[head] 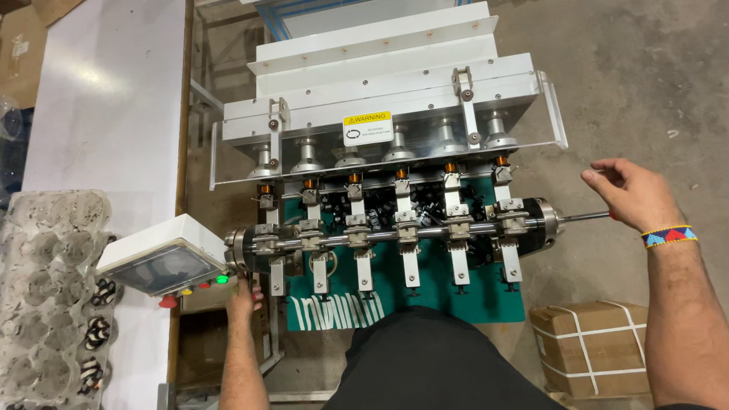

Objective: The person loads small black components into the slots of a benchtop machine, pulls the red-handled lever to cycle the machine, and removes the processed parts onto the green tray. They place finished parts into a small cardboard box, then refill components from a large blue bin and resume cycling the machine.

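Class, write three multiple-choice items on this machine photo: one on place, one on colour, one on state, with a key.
1. Where is the strapped cardboard box?
A. on the floor, lower right
B. on the white table
C. on top of the machine

2. What colour is the lit button on the control box?
A. blue
B. green
C. white

3. What is the right hand doing?
A. resting flat
B. gripping a red-handled tool at the shaft end
C. holding a tray

Key: A, it lies beside the machine; B, it glows green; B, fingers close round the handle.
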